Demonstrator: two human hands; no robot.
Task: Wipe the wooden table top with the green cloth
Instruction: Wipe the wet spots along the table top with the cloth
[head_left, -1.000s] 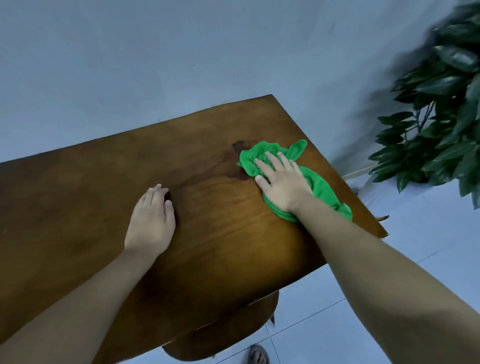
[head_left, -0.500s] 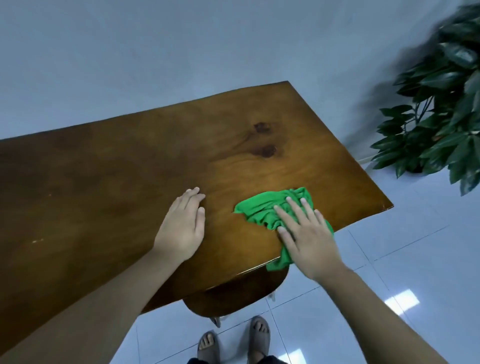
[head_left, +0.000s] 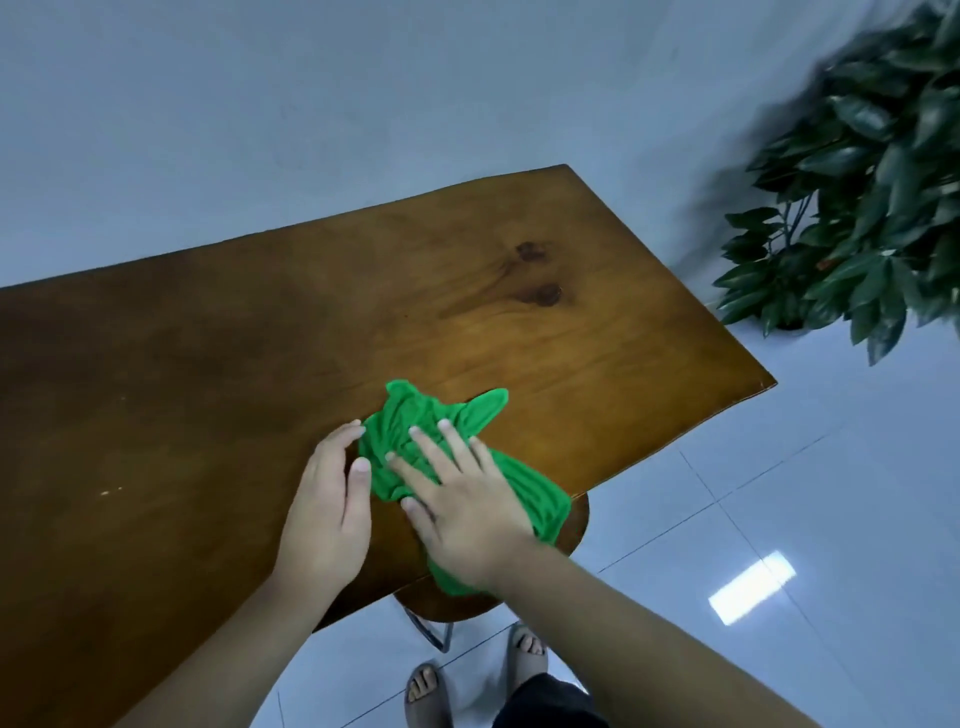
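This looks like a plain indoor room, most likely in a home or a small office; which of the 2 cannot be settled. A bare, pale blue-grey wall (head_left: 363, 104) runs behind a varnished wooden bench (head_left: 208, 389) with dark knots in its grain. The floor (head_left: 831, 519) is laid with large glossy light tiles that mirror a ceiling light as a bright patch. A leafy potted plant (head_left: 872, 208) stands in the corner beside the bench end. A round wooden stool (head_left: 519, 597) on a metal leg sits tucked under the near edge. The person's feet wear open sandals (head_left: 427, 696), which suits a casual domestic setting.
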